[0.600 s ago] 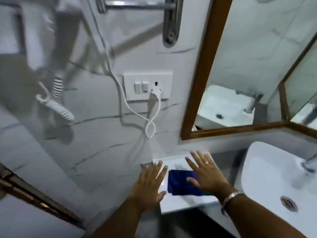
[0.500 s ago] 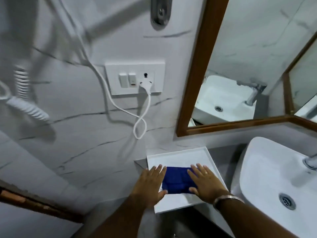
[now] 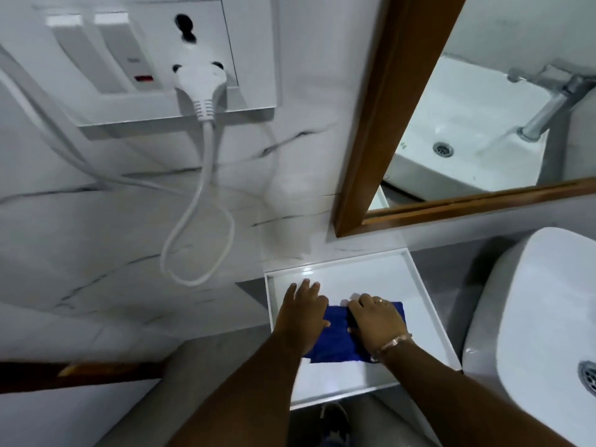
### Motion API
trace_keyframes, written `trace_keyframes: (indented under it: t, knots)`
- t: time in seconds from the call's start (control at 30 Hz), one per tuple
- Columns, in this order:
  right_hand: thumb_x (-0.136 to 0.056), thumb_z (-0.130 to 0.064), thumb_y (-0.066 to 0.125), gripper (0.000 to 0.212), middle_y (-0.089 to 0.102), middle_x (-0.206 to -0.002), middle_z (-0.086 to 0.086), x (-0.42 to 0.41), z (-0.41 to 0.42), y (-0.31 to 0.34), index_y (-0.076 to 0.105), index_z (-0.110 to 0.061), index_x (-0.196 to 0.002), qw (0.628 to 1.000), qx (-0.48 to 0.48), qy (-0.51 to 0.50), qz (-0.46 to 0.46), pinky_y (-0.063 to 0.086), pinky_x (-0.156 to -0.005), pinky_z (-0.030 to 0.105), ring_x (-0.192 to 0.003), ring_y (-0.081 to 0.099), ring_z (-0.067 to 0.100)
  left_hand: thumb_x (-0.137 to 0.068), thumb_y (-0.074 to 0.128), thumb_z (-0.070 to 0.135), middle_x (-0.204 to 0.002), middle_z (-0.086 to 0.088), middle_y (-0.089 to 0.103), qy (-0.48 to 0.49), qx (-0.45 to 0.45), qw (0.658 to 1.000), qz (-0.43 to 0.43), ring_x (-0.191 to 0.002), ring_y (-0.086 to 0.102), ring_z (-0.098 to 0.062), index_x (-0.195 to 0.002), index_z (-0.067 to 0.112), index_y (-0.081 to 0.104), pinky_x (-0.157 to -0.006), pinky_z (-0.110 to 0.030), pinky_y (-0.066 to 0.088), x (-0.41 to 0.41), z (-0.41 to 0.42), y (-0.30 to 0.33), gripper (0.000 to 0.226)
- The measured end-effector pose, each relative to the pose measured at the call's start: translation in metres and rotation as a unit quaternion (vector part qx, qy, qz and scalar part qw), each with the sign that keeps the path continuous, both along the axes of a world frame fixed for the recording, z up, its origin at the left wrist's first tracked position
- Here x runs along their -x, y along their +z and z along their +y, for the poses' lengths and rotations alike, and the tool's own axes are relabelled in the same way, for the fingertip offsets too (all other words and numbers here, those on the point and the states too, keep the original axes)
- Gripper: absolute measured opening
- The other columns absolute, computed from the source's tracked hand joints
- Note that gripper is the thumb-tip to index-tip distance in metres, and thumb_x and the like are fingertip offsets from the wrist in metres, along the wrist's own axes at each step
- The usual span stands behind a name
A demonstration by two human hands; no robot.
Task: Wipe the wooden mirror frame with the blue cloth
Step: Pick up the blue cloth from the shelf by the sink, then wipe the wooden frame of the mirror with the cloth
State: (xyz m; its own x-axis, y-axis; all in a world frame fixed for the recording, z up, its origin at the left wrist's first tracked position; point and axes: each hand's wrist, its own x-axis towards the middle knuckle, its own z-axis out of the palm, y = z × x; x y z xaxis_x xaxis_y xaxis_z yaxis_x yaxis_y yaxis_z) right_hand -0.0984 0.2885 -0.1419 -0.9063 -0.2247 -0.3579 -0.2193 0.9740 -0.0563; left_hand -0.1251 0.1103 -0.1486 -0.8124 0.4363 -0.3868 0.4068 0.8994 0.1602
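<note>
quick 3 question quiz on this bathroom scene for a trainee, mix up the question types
1. True or false: the blue cloth lies in the white tray.
2. Multiple choice: what is the right hand doing? A) wiping the mirror frame B) pressing on the cloth C) pulling the plug
3. Fill in: the plug sits in the wall ______.

Key
1. True; it lies there under both hands, the left hand on its left part.
2. B; neither hand is near the frame, so wiping has not begun.
3. socket
</note>
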Motion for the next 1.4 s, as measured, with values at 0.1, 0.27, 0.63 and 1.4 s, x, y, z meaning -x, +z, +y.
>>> trace_keyframes:
  t: [0.1,0.27,0.63,1.4]
  knots:
    - [-0.091,-0.031,0.052,0.026,0.063,-0.114,0.006,-0.001,-0.004,0.016,0.057,-0.02,-0.115,0.999,0.019,-0.019,-0.038,0.047,-0.084,0.033,-0.1,0.062,0.026,-0.095,0.06,0.032,-0.127,-0.01,0.063,-0.01,-0.008,0.999,-0.04,-0.124,0.052,-0.03,-0.118,0.014,0.061,-0.105,-0.039,0.038,0.005,0.001,0.023,0.029]
    - [-0.09,-0.033,0.056,0.019,0.069,-0.102,0.006,-0.004,-0.013,0.076,0.063,-0.02,-0.103,0.993,0.077,-0.08,-0.044,0.047,-0.073,0.03,-0.093,0.063,0.026,-0.09,0.062,0.019,-0.107,-0.012,0.065,0.008,-0.052,0.996,-0.079,-0.098,0.062,-0.031,-0.106,0.012,0.06,-0.076,-0.035,0.045,0.016,-0.014,0.095,0.018]
    - [-0.097,-0.024,0.045,0.019,0.065,-0.113,0.012,-0.006,-0.013,0.332,0.057,-0.016,-0.11,0.974,0.068,-0.051,0.211,0.045,-0.083,0.037,-0.102,0.059,0.031,-0.094,0.054,0.017,-0.108,-0.011,0.064,-0.046,-0.164,0.971,0.167,-0.092,0.059,-0.028,-0.098,0.017,0.052,-0.073,-0.036,0.04,0.013,-0.02,0.356,0.005]
    - [-0.091,-0.037,0.05,0.063,0.047,-0.11,0.013,0.082,0.08,0.811,0.024,-0.023,-0.146,0.622,-0.023,0.058,0.781,0.046,-0.059,0.033,-0.077,0.055,0.03,-0.101,0.038,0.023,-0.141,0.003,0.058,-0.028,-0.238,0.645,0.726,-0.131,0.05,-0.024,-0.141,0.035,0.048,-0.108,-0.039,0.035,0.047,0.061,0.881,0.043]
